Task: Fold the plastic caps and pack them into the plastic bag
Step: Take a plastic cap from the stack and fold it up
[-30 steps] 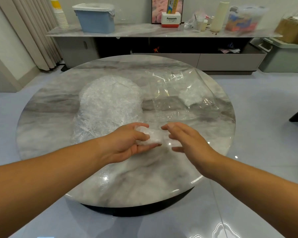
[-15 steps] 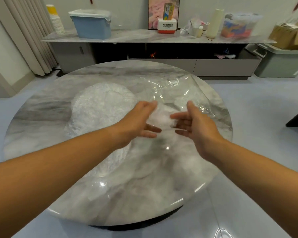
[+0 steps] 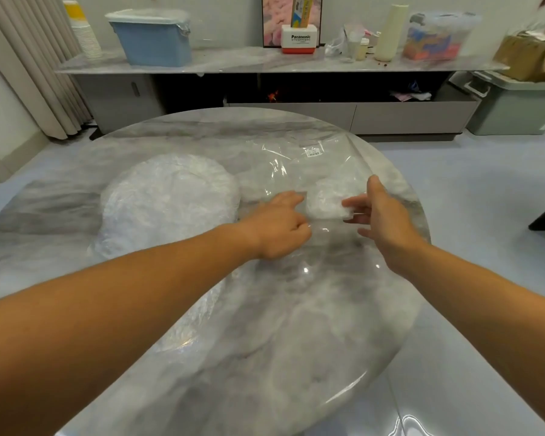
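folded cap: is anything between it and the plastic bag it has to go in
Nothing visible blocks it. The folded cap is right at the clear plastic bag, between the left hand and the right hand. Whether it is already inside cannot be told.

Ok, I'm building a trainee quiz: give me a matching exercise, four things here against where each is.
Things:
1 pile of caps
2 plastic bag
3 folded caps
4 blue bin

Places:
A on the sideboard
B between left hand and right hand
C table, left part
D table, right part

Pairs: 1-C, 2-D, 3-B, 4-A
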Demonstrator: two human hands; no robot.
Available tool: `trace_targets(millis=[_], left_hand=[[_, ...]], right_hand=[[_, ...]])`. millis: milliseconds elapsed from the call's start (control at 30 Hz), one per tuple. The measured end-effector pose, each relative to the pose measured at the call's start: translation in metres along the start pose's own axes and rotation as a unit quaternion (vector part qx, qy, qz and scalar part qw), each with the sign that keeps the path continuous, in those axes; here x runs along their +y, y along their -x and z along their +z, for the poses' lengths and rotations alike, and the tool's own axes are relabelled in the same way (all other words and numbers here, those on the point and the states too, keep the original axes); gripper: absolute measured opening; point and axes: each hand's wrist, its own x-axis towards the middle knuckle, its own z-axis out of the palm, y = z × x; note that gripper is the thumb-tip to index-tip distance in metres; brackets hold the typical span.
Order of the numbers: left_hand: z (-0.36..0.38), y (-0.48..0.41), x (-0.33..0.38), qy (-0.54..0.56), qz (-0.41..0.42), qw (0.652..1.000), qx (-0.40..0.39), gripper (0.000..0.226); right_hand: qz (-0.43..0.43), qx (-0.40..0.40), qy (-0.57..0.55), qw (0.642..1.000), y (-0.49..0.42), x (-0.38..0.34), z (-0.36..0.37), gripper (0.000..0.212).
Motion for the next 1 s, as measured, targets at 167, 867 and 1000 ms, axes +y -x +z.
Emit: trace_targets(millis=[167, 867, 1000], left_hand=[[0.022, 0.01, 0.004, -0.036, 0.02, 0.999, -0.017, 0.043], [0.037, 0.001, 0.009, -0.147, -0.068, 0.987, -0.011, 0.089], [0.038, 0.002, 0.008, -0.112, -0.054, 0.992, 0.005, 0.095]], right_hand=[[0.024, 0.001, -0.051, 0.998, -0.001, 0.017, -0.01, 0.071], [-0.03, -0.016, 0.064, 0.997, -0.004, 0.045, -0.021, 0.076], [-0.003, -0.034, 0.035, 0.999, -0.005, 0.041, -0.02, 0.079]])
